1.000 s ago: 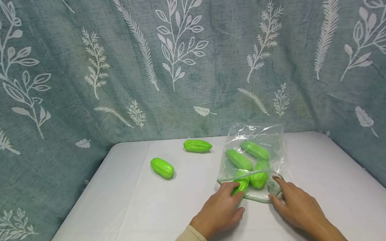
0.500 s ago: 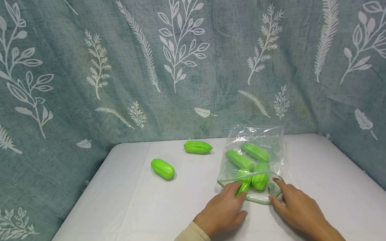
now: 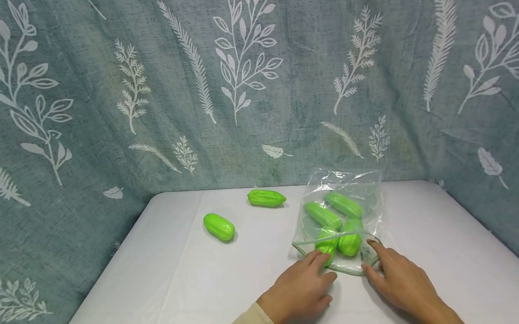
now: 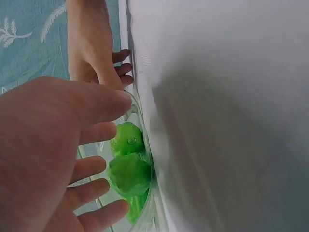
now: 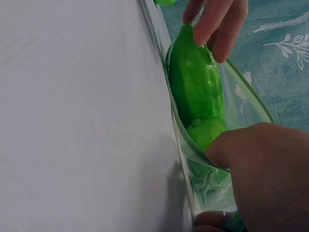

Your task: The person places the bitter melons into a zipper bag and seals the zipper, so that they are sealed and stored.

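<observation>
A clear zip bag point(image 3: 372, 205) lies on the table with its green-edged mouth facing me and several shiny green cucumbers inside. My right hand point(image 3: 399, 276) grips the right end of the bag's mouth, thumb and index finger at the rim. My left hand point(image 3: 299, 286) is at the left part of the mouth, its fingers loosely extended. Its fingertips are right at the near end of the front cucumber point(image 5: 195, 77), which lies inside the opening. Beside that one is a thicker green piece point(image 3: 350, 244). In the left wrist view, the left fingers are spread with nothing between them.
Two more green cucumbers lie loose on the white table point(image 3: 182, 276): one point(image 3: 219, 227) left of the bag, another point(image 3: 266, 198) near the back edge. A teal curtain point(image 3: 259, 147) with white leaf prints hangs behind the table and along its sides.
The left fingers have loosened from the front cucumber and drawn back slightly toward me, so more of it shows inside the bag. The right hand stays at the bag's rim.
</observation>
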`<action>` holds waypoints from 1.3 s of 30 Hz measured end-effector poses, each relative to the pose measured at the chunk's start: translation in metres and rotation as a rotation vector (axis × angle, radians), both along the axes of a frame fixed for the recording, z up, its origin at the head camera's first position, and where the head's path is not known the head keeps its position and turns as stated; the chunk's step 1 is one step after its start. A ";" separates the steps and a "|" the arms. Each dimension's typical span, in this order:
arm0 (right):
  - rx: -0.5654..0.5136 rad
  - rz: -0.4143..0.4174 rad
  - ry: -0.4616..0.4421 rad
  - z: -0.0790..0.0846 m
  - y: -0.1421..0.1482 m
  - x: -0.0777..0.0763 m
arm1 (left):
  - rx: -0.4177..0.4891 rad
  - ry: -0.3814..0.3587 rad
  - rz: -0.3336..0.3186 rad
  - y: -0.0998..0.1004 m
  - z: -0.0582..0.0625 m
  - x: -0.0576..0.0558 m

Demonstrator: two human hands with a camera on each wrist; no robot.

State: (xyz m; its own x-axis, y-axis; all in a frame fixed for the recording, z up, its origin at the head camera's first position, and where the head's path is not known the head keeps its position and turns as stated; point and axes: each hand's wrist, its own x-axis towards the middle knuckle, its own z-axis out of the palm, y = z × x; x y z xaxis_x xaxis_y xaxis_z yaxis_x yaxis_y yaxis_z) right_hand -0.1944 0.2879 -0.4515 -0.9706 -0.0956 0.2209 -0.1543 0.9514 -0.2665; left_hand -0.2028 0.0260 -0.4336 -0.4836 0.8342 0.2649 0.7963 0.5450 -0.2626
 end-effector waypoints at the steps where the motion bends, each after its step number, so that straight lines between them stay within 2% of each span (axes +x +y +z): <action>1: 0.002 0.001 0.007 0.000 0.000 0.000 | -0.006 -0.001 -0.001 0.000 0.001 0.001; 4: -0.001 0.002 0.017 0.000 0.001 0.000 | -0.007 -0.009 0.002 -0.001 0.001 0.002; 12: -0.009 -0.011 -0.041 0.002 -0.001 0.000 | -0.005 -0.030 0.008 0.003 -0.003 0.000; 25: -0.006 0.003 0.050 -0.002 -0.002 0.002 | 0.025 -0.047 0.001 0.007 -0.003 -0.006; 34: -0.003 0.004 0.041 -0.002 -0.002 0.002 | 0.040 -0.048 0.001 0.012 -0.006 -0.012; 39: -0.004 0.003 0.028 -0.002 -0.002 0.002 | 0.046 -0.025 0.000 0.014 -0.005 -0.013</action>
